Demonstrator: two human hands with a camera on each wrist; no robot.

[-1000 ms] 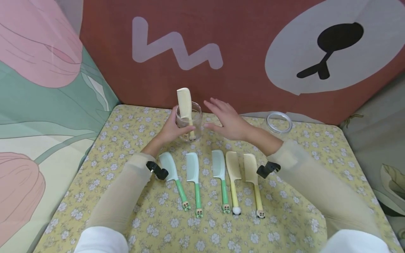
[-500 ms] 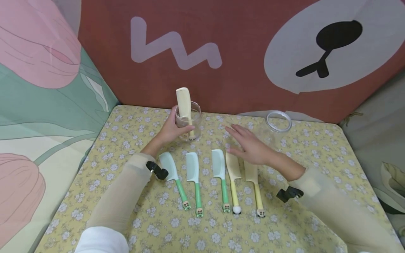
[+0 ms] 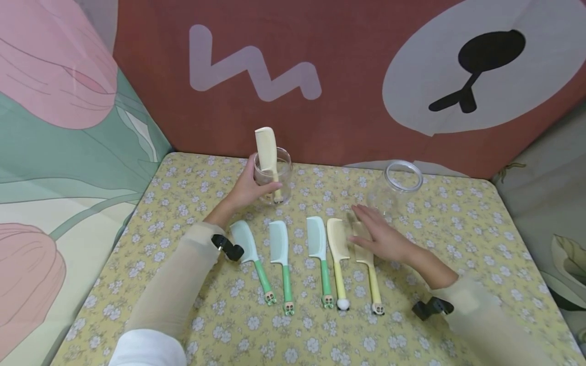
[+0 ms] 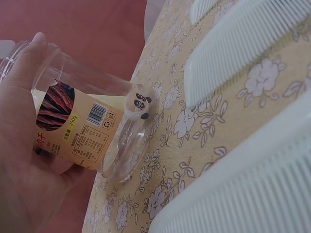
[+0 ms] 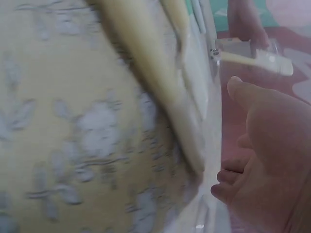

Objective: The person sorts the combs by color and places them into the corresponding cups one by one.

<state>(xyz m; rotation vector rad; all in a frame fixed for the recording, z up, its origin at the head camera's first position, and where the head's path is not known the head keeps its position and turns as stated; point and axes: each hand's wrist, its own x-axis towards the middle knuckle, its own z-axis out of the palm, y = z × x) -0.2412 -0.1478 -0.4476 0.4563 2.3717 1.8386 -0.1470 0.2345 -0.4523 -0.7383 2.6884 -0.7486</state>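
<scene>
Near the bench's back edge (image 3: 210, 161), my left hand (image 3: 249, 187) grips a jar (image 3: 286, 170); my right hand (image 3: 384, 238), thumb spread, hovers over the rightmost comb (image 3: 373, 279).

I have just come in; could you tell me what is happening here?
A person's left hand holds a clear jar, with one cream comb inside, handle down. The right hand is over the rightmost yellow-handled comb; whether they touch is unclear. Another yellow-handled comb and three green-handled combs lie beside it on the flowered cloth. A second jar stands farther back.
</scene>
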